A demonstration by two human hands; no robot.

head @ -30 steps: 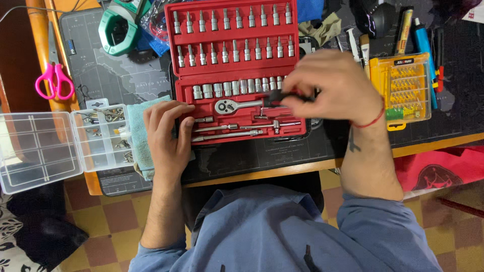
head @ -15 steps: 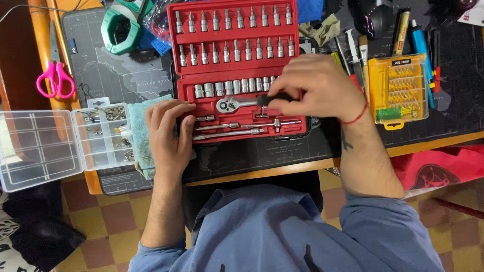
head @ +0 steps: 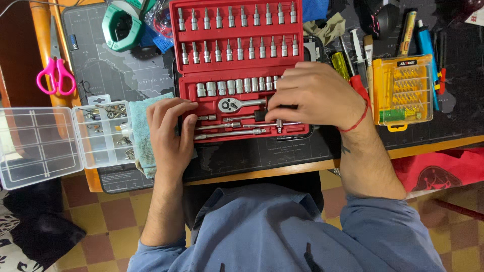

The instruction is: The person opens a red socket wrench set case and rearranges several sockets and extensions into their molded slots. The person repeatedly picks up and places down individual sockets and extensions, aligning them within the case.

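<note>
A red socket set case [head: 237,36] lies open on the desk in front of me. Its lid holds rows of bits, and its tray holds a row of sockets [head: 227,87] and long extension bars [head: 232,133]. The chrome ratchet [head: 231,105] lies in its slot in the tray. My right hand [head: 317,95] covers the ratchet's black handle with its fingers closed over it. My left hand [head: 169,133] rests flat at the case's left edge, fingers spread, tips touching the tray.
A clear plastic organizer [head: 40,146] with small parts sits at the left, beside a teal cloth [head: 141,131]. Pink scissors [head: 55,75] and a green round tool [head: 121,27] lie at the back left. A yellow bit case [head: 406,90] and screwdrivers [head: 348,65] are on the right.
My right hand has carried the ratchet leftward and down until it lies in its slot. My left hand has stayed at the case's left edge.
</note>
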